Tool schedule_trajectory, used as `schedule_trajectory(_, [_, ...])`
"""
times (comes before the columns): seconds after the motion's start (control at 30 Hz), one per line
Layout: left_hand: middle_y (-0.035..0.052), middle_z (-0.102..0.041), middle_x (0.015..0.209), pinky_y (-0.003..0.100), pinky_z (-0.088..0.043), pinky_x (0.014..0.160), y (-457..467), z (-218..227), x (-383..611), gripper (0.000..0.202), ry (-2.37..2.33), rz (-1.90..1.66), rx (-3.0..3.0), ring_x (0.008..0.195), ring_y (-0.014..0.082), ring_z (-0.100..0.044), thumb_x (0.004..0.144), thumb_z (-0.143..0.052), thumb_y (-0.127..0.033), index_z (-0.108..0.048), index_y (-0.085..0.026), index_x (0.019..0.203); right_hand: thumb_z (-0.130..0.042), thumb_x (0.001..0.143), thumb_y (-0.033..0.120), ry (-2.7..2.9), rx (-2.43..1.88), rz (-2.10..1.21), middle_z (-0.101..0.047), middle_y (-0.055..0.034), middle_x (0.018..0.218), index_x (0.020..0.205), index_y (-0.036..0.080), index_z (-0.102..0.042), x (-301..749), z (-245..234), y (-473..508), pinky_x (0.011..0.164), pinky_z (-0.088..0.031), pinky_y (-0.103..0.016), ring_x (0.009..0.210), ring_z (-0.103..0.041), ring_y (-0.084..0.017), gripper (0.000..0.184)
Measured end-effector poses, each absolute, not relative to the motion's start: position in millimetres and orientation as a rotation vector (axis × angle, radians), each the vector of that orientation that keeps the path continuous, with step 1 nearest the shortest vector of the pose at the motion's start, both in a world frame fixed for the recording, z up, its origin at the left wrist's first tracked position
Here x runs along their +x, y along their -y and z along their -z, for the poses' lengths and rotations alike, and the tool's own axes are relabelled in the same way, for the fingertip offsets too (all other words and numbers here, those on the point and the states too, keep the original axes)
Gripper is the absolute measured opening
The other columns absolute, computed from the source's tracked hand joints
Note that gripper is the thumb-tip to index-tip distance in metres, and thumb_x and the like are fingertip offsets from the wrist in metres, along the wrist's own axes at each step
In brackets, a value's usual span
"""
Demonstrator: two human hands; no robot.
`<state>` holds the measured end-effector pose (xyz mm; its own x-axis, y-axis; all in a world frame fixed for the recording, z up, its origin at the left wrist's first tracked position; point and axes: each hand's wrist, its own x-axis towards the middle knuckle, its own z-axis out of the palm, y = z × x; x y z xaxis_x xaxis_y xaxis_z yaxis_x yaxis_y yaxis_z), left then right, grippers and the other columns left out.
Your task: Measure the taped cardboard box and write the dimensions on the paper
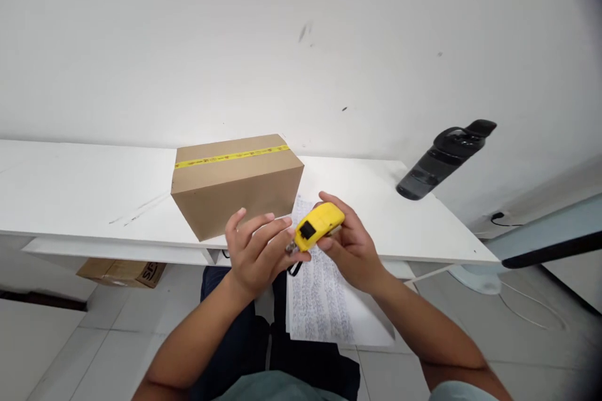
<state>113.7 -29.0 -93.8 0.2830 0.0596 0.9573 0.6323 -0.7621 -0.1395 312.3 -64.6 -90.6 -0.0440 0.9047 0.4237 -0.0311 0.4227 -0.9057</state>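
A yellow tape measure [321, 224] with a black button on its side is held in my right hand [353, 247], thumb below and fingers wrapped around its far side. A small metal end and a black wrist strap [295, 269] show at its left end. My left hand [261, 254] is close beside that end, its fingers stretched out and apart; whether its thumb touches the metal end I cannot tell. Just beyond my left hand, a closed cardboard box [237, 191] sealed with yellow printed tape stands on the white desk [94, 194].
Handwritten sheets of paper [320, 307] lie under my hands, reaching past the desk's front edge over my lap. A dark water bottle [442, 160] stands at the desk's right end. Another cardboard box [120, 272] is below the desk at left. A white wall rises behind.
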Motion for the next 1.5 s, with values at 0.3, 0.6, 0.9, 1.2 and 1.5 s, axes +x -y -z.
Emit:
schedule_trajectory(0.3, [0.0164, -0.056, 0.152, 0.069, -0.005, 0.127, -30, 89, 160, 0.068, 1.147, 1.219, -2.288, 0.147, 0.0407, -0.043, 0.088, -0.074, -0.053, -0.053, -0.025, 0.147, -0.082, 0.076, 0.063, 0.985, -1.039, -1.096, -0.073, -0.0038, 0.105, 0.115, 0.028, -0.064, 395, 159, 23, 0.084, -0.063, -0.038, 0.09, -0.072, -0.021, 0.055])
schedule_trajectory(0.6, [0.0179, -0.06, 0.14, 0.086, 0.014, 0.114, -72, 75, 159, 0.053, 1.415, 1.428, -2.284, 0.14, 0.0474, -0.042, 0.078, -0.082, -0.058, -0.062, -0.023, 0.112, -0.079, 0.081, 0.061, 1.138, -1.217, -0.872, -0.071, -0.0028, 0.109, 0.126, 0.025, -0.058, 422, 185, -8, 0.082, -0.059, -0.039, 0.082, -0.068, -0.017, 0.062])
schedule_trajectory(0.9, [0.0173, -0.065, 0.122, 0.086, -0.007, 0.118, -20, 71, 129, 0.023, 1.394, 1.198, -2.22, 0.124, 0.0415, -0.057, 0.086, -0.07, -0.027, -0.058, -0.019, 0.104, -0.082, 0.072, 0.067, 0.948, -1.172, -0.759, -0.068, 0.0012, 0.101, 0.113, 0.025, -0.051, 427, 168, -43, 0.075, -0.063, -0.036, 0.065, -0.064, -0.012, 0.066])
schedule_trajectory(1.2, [0.0217, -0.043, 0.157, 0.06, -0.049, 0.113, 16, 80, 38, 0.04, 1.219, 1.214, -2.323, 0.15, 0.0378, -0.042, 0.091, -0.062, -0.02, -0.051, -0.021, 0.129, -0.081, 0.084, 0.053, 1.117, -0.854, -0.78, -0.069, 0.0022, 0.106, 0.115, 0.033, -0.047, 346, 88, 8, 0.073, -0.067, -0.04, 0.066, -0.071, -0.014, 0.05])
schedule_trajectory(1.5, [0.0187, -0.051, 0.154, 0.049, -0.062, 0.098, -18, 89, 6, 0.051, 1.432, 1.394, -2.379, 0.144, 0.0312, -0.052, 0.09, -0.053, -0.017, -0.044, -0.02, 0.141, -0.081, 0.08, 0.058, 1.031, -0.79, -1.045, -0.067, -0.0013, 0.127, 0.112, 0.031, -0.047, 299, 88, -20, 0.111, -0.055, -0.052, 0.115, -0.072, -0.021, 0.054])
